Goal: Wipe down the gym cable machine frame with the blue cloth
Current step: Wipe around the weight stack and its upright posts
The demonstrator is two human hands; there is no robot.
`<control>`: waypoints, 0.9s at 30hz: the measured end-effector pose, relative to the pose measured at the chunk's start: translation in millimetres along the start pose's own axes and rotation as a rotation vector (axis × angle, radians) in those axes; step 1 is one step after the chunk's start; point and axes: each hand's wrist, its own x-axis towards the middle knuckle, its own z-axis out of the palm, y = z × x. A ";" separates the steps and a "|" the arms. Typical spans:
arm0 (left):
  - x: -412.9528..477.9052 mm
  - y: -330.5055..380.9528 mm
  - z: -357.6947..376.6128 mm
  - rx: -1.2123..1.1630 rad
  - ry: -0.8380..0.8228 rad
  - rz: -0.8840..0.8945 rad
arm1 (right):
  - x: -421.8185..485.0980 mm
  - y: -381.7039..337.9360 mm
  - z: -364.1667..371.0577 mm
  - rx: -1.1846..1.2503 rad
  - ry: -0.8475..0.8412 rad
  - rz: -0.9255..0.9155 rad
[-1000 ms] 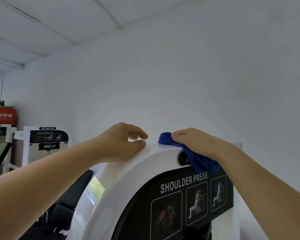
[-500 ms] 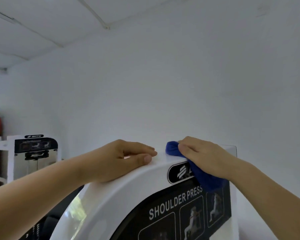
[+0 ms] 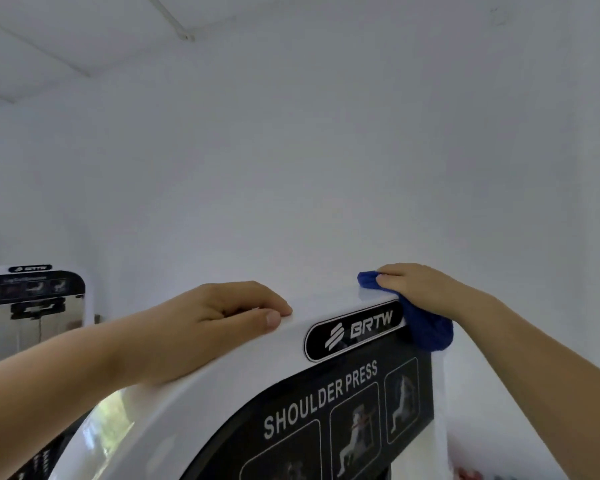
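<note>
**Step in hand:** wiping the top of the frame [image 3: 300, 329], at its right corner.

**Hands.** Your right hand [image 3: 426, 292] holds the cloth [image 3: 428, 329] bunched, with the fingers curled over it and the thumb on its near side. It presses the cloth onto the top face just above the BRTW badge [image 3: 355, 330]. One end of the cloth shows ahead of the fingertips. The rest hangs over the front edge at the corner, beside the badge. Your left hand [image 3: 219, 327] lies on the crown of the frame, left of the badge and well apart from the cloth. Its fingers are laid over the top and the thumb runs along the front edge. It holds nothing (it serves as a brace).

**Progress.** Judged early: the cloth is at one corner of the top only. The curved left side, the right edge and the panel [image 3: 326, 400] probably remain.

**Next move.**
1. Draw the cloth along the top toward your left hand, or down the right edge.
2. Lift the left hand clear before the cloth arrives.
3. Gather the hanging tail so the full pad bears on the surface.

The rear of the top is hidden, so work it by feel.
</note>
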 end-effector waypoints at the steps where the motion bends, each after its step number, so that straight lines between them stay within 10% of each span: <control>1: -0.3 0.1 1.0 -0.007 0.003 -0.001 | -3.9 -8.3 5.3 -0.008 -0.002 -0.036; 14: -2.2 5.9 3.0 0.011 0.051 0.003 | 4.0 11.3 -14.8 0.030 -0.017 0.171; 27: -46.1 -34.0 -24.9 0.228 0.468 0.018 | -87.4 -207.7 51.9 -0.069 -0.166 -0.201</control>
